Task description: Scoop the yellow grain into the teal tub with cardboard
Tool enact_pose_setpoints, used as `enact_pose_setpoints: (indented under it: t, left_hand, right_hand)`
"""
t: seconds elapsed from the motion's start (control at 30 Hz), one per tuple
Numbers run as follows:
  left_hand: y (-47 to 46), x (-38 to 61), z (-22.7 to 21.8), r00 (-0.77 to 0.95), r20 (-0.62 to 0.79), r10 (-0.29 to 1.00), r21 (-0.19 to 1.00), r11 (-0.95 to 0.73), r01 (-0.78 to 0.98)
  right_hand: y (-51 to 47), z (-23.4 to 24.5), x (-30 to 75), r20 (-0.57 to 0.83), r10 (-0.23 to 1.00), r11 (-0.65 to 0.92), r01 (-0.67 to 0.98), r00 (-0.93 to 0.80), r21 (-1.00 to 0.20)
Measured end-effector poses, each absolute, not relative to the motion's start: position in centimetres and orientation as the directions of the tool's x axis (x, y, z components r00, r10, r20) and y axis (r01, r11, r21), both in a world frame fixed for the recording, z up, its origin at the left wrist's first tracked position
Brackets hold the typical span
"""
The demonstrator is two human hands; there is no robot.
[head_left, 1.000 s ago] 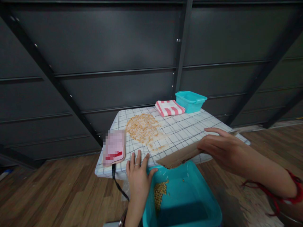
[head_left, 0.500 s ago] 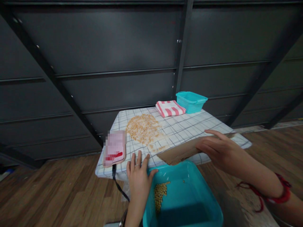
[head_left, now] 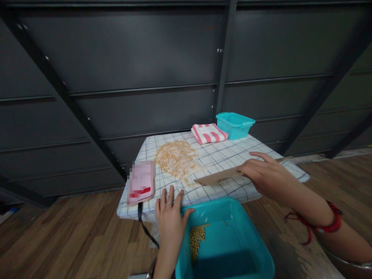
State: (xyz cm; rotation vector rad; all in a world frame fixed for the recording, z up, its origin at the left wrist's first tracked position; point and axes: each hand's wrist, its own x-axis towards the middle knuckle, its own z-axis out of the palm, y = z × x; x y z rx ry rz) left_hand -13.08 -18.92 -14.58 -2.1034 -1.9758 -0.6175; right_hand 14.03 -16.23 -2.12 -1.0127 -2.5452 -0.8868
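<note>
The surface (head_left: 232, 151) is covered with a white cloth crossed by thin dark lines. Against its near edge sits a turquoise tub (head_left: 226, 242) with rounded corners and smooth, slightly shiny plastic walls. A long brown cardboard strip (head_left: 217, 177), its lower edge rough and torn, slants over the near part of the surface, its left end just beside the grain's near fringe; whether it touches the cloth I cannot tell. The right hand (head_left: 261, 170) pinches it along its top edge, index finger raised. The left hand (head_left: 171, 221) lies flat with fingers spread on the cloth, thumb at the tub's corner. Beyond it, the grain heap (head_left: 176, 157) mixes round yellow beans with fine white grains, thinning to a pale smear on the right. A smaller turquoise basket (head_left: 236, 132) stands at the back, touching a folded pink-and-white striped towel (head_left: 209, 133). On the left lies a flat pink case (head_left: 142, 176) with a red patch; its face is pixelated, so any print is unreadable. Golden beans (head_left: 197, 238) cluster along the tub's left side
</note>
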Motion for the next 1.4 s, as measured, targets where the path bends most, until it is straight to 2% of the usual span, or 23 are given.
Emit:
enact_pose_setpoints:
  t: [0.2, 0.43, 0.73, 1.1, 1.4]
  left_hand:
    - [-18.9, -13.2, -14.6, 0.034, 0.414, 0.910, 0.155, -0.107, 0.982]
    - [-19.0, -13.0, -14.2, 0.020, 0.419, 0.908, 0.153, -0.092, 0.984]
    - [-19.1, -12.9, -14.4, 0.030, 0.440, 0.897, 0.130, -0.097, 0.987]
    - [-19.1, -13.0, -14.2, 0.030, 0.433, 0.901, 0.139, -0.100, 0.985]
    - [-19.1, -13.0, -14.2, 0.036, 0.430, 0.902, 0.130, -0.101, 0.986]
  right_hand:
    - [-16.1, -1.6, 13.5, 0.400, 0.510, 0.623, 0.648, -0.762, 0.439]
    - [-16.9, -1.3, 13.7, 0.378, 0.558, 0.632, 0.673, -0.739, 0.384]
    - [-16.4, -1.6, 13.4, 0.416, 0.536, 0.597, 0.679, -0.734, 0.427]
    - [-17.9, -0.4, 12.9, 0.377, 0.547, 0.676, 0.660, -0.748, 0.328]
    - [-17.0, -1.1, 12.7, 0.393, 0.537, 0.618, 0.665, -0.747, 0.420]
